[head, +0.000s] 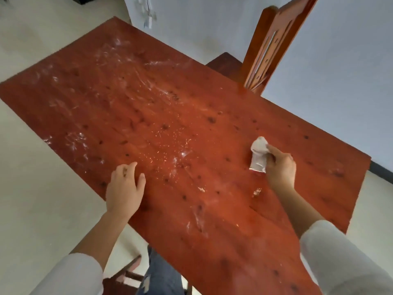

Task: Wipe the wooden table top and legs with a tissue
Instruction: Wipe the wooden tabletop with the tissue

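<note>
A reddish-brown wooden table top [161, 116] fills the middle of the view, marked with white dust smears and small specks. My right hand [281, 167] grips a crumpled grey-white tissue [258, 155] and presses it on the table's right part. Near the table's left front edge, my left hand [125, 188] rests on the wood with fingers spread, holding nothing. The table legs are hidden below the top.
A wooden chair [268, 45] stands at the table's far side against a pale wall. A pale tiled floor [32, 167] lies to the left. Below the front edge I see my jeans [159, 275] and part of a wooden stool [127, 271].
</note>
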Tool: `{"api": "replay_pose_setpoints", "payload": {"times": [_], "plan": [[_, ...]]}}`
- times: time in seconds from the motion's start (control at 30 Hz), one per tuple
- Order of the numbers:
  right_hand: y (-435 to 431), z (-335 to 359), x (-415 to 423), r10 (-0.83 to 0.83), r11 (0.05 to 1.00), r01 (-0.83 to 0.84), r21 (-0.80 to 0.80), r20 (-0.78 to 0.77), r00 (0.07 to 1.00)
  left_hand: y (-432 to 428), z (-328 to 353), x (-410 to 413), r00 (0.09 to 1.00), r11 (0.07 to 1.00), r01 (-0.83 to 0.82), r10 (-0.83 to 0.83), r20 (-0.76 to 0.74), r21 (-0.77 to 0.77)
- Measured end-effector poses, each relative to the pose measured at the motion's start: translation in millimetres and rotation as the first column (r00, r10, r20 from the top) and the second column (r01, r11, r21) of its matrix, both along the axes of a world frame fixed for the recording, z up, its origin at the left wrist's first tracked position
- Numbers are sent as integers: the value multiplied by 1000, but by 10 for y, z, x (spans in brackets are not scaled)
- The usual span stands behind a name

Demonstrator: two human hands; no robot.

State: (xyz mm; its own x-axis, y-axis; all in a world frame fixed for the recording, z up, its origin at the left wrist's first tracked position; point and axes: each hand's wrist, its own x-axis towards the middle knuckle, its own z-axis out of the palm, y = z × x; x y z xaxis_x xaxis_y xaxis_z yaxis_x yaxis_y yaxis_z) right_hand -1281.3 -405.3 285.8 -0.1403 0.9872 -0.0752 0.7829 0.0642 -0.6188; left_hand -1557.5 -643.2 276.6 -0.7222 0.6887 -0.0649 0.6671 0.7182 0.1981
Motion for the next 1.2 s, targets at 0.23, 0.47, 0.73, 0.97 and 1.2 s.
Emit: {"api": "replay_pose_setpoints", "payload": {"times": [0.23,0.47,0.73,0.97,1.2], "plan": [[-767,-250,-1104,-4,1000,5,-8,127,992,221,-178,-896,936,913,342,-352,-8,-222],[-1000,-109,-1894,207,968,-219,-123,-104,973,396,-222,-1111,910,871,412,-408,73,-267],[151,-59,-1097,-256,932,309,-189,263,930,479,-125,-1143,893,806,443,-436,111,-393],[-576,-459,-1987,378,904,-421,74,317,870,504,-169,-1092,919,841,389,-382,97,-376],[-546,67,-1964,257,964,-265,-22,-174,951,523,-165,-1076,924,839,379,-368,105,-391]]}}
